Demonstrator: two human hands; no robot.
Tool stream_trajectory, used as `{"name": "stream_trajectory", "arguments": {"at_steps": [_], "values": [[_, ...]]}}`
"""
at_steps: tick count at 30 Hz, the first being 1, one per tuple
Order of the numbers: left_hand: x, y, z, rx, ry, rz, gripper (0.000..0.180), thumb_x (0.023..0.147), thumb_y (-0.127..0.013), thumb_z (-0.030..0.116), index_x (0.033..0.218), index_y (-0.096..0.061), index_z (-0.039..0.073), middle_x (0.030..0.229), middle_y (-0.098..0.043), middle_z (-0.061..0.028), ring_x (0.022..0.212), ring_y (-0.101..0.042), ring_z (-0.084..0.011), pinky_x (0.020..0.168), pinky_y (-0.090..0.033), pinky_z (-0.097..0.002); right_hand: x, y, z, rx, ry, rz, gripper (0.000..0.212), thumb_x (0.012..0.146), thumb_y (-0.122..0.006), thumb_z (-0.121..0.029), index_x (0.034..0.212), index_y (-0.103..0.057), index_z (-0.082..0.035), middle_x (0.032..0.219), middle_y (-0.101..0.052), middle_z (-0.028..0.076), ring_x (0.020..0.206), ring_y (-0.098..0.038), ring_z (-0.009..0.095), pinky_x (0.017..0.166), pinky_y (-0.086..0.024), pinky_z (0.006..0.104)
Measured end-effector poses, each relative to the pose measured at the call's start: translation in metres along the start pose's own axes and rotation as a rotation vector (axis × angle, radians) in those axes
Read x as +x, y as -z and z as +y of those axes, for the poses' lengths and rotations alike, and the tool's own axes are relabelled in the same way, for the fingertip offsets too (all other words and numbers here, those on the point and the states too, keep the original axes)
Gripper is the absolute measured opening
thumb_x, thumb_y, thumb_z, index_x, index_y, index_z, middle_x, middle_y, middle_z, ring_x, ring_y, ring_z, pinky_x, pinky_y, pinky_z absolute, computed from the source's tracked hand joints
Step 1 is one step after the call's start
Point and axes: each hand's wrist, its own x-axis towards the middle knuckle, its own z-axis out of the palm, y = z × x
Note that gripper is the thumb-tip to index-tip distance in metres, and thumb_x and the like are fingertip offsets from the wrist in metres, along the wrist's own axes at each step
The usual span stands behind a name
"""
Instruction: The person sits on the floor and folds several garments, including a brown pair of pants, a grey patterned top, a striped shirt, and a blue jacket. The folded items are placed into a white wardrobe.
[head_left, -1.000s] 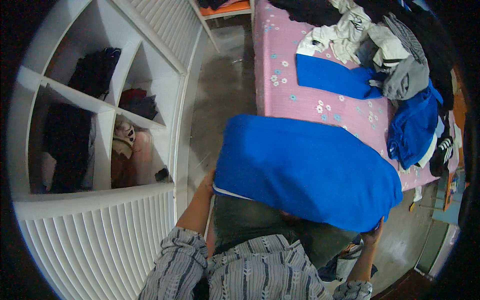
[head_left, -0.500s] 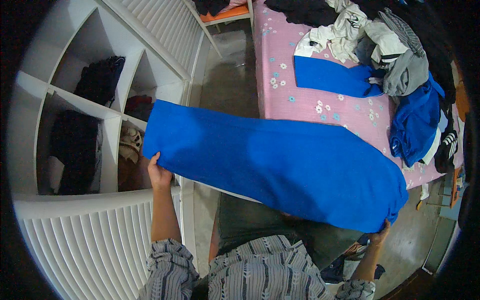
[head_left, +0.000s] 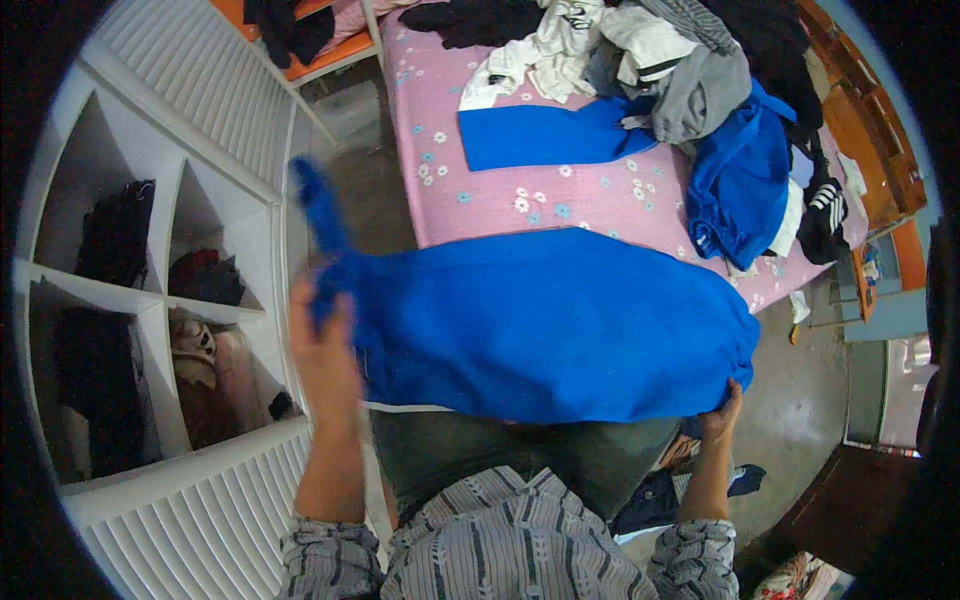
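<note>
A pair of blue sweatpants point(head_left: 540, 320), doubled lengthwise, stretches between my two hands in front of my lap. My left hand point(head_left: 330, 340) grips the leg end, which is bunched and sticks up; both are smeared by motion. At the other end, my right hand point(head_left: 722, 408) holds the gathered, waist-like edge, its fingers partly hidden by the cloth. Beyond the sweatpants, a bed with a pink flowered sheet point(head_left: 440, 200) bears another blue garment point(head_left: 550, 135) lying flat, with a crumpled blue garment point(head_left: 740, 180) to its right.
White open shelves point(head_left: 165, 310) with dark clothes stand on my left, beside louvred doors point(head_left: 200, 80). Grey and white clothes point(head_left: 690, 90) are heaped on the bed. More clothes point(head_left: 650, 500) lie low behind my right forearm. An orange wooden unit point(head_left: 870, 130) stands at the far right.
My left hand has drawn the leg end inward, so the outstretched sweatpants are now shorter and bunched there. The view has turned to the right. My right hand keeps its hold.
</note>
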Motion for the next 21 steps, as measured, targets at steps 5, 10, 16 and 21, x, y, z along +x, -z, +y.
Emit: {"name": "stream_trajectory", "arguments": {"at_steps": [5, 10, 16, 21], "values": [[-0.076, -0.090, 0.010, 0.385, -0.513, -0.909, 0.086, 0.075, -0.071, 0.014, 0.144, -0.021, 0.005, 0.145, -0.028, -0.0227, 0.132, -0.033, -0.0390, 0.110, -0.023, -0.0489, -0.008, -0.008, 0.006, 0.047, -0.010, 0.079, 0.056, 0.082, -0.057, -0.031, 0.131, -0.044, -0.008, 0.132, -0.049, 0.015, 0.115, -0.048, 0.038, 0.098, -0.038, 0.0551], [-0.083, -0.077, -0.044, 0.771, -0.372, -1.056, 0.071, 0.076, -0.070, 0.029, 0.135, -0.040, 0.004, 0.137, -0.040, -0.0240, 0.130, -0.034, -0.0400, 0.108, -0.021, -0.0526, -0.013, -0.012, 0.012, 0.007, 0.040, 0.033, 0.057, 0.082, -0.056, -0.032, 0.132, -0.042, -0.008, 0.132, -0.049, 0.014, 0.115, -0.049, 0.037, 0.097, -0.039, 0.0550], [-0.105, -0.101, -0.067, 0.599, -0.602, -1.027, 0.059, 0.076, -0.069, 0.027, 0.127, -0.050, 0.005, 0.139, -0.039, -0.0215, 0.131, -0.035, -0.0374, 0.106, -0.028, -0.0510, -0.008, -0.016, 0.024, 0.064, 0.005, 0.095, 0.049, 0.085, -0.052, -0.031, 0.127, -0.048, -0.007, 0.128, -0.053, 0.015, 0.113, -0.051, 0.036, 0.098, -0.039, 0.0530], [-0.116, -0.155, -0.065, 0.563, -0.643, -1.153, 0.035, 0.078, -0.067, 0.024, 0.104, -0.058, 0.002, 0.134, -0.045, -0.0216, 0.131, -0.037, -0.0342, 0.107, -0.028, -0.0494, -0.013, -0.018, 0.021, 0.079, 0.025, 0.039, 0.048, 0.086, -0.051, -0.032, 0.127, -0.048, -0.007, 0.128, -0.052, 0.015, 0.113, -0.051, 0.036, 0.099, -0.039, 0.0529]]}}
